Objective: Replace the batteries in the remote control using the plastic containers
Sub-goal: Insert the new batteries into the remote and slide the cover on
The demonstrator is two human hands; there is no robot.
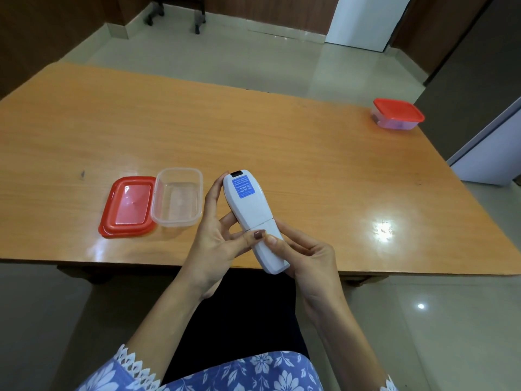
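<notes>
I hold a white remote control [252, 210] back side up over the table's near edge, a blue sticker near its top. My left hand [217, 238] grips its upper body from the left. My right hand [304, 258] holds the lower end, and both thumbs press on the battery cover just below its seam. The cover is closed. To the left, an empty clear plastic container [177, 197] stands open, touching its red lid [128, 207], which lies flat beside it. A second container with a red lid on it [397, 114] sits at the far right.
The wooden table [253, 136] spans the view, with a bright glare spot at the right. Beyond it lies tiled floor with chair legs [197, 21] at the back. My lap is below the near table edge.
</notes>
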